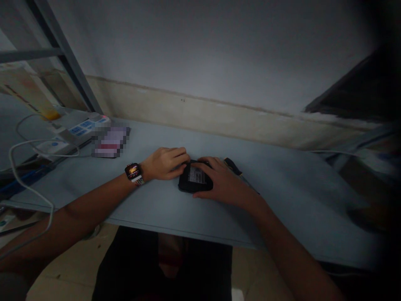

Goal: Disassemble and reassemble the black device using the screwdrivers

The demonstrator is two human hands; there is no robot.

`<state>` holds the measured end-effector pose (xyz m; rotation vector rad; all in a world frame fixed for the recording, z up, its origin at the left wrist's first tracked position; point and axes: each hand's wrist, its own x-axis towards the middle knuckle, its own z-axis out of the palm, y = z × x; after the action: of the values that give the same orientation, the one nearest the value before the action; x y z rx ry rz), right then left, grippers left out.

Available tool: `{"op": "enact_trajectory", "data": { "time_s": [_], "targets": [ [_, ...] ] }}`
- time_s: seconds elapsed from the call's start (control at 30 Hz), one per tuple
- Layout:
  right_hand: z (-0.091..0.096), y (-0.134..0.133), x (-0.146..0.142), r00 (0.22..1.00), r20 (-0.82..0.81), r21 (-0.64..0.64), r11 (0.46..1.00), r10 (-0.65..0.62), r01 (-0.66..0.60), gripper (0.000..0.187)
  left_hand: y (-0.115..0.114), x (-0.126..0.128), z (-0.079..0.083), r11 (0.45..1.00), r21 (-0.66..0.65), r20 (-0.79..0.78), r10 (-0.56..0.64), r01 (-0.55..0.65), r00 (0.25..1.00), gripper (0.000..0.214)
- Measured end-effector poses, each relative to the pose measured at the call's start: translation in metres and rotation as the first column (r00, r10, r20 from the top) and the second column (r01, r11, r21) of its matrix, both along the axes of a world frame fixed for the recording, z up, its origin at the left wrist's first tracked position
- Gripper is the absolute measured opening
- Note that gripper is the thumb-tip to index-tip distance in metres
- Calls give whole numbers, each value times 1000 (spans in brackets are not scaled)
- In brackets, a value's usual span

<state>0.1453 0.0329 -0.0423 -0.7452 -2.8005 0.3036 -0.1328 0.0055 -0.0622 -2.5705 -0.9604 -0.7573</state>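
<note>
A small black device (185, 180) with rounded edges and a pale printed label lies on the grey-blue desk in front of me. My right hand (216, 177) grips it from the right, thumb along the near edge and fingers over the far side. At its upper left corner, my left hand (171, 163) has its fingers bent and pressed together against the device; their tips are partly hidden. Just beyond my right hand lies a screwdriver (233, 166) with a black and yellow handle, its thin shaft partly behind the hand.
To the left, a phone (111, 142) with a blurred screen lies beside a white power strip (89, 125). A white cable (28, 184) loops over my left forearm. The desk (150, 209) meets a wall at the back, and a metal frame post (78, 79) rises at left.
</note>
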Motion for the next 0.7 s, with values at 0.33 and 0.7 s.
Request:
{"op": "enact_trajectory", "data": {
  "time_s": [0.33, 0.7],
  "targets": [
    [-14, 1, -4, 997, -25, -73, 995, 72, -73, 96, 0, 4, -2, 951, -291, 76, -89, 108, 993, 41],
    [6, 19, 6, 943, -328, -197, 980, -52, -14, 24, -7, 8, -6, 905, -402, 123, -101, 143, 987, 100]
  ]
}}
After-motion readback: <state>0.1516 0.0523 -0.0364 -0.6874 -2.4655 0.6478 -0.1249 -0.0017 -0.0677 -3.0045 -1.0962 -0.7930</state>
